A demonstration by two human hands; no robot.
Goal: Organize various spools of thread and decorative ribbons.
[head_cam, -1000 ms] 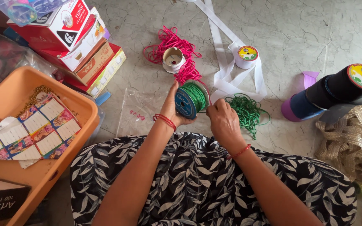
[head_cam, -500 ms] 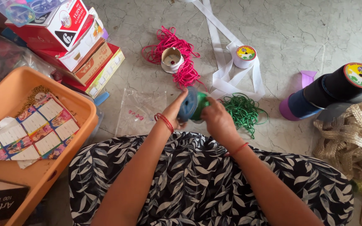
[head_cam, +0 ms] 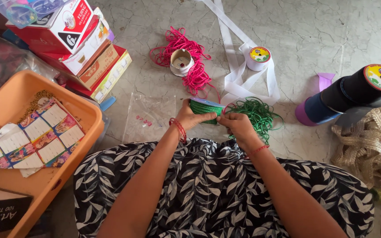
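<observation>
A green cord spool is gripped by the left hand, fingers curled around it, above the lap. The cord end is pinched by the right hand beside a loose green tangle. Red and white boxes are stacked upper left; round yellow labels top the white ribbon roll and black roll.

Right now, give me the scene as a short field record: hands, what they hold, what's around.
left hand: grips the green cord spool
right hand: pinches cord at the spool's right end
loose green cord: heaped on the floor just beyond the right hand
pink cord: tangled around a small cardboard reel
white ribbon: unrolled from its roll
orange tray: at left, holds printed cards
stacked boxes: upper left
</observation>
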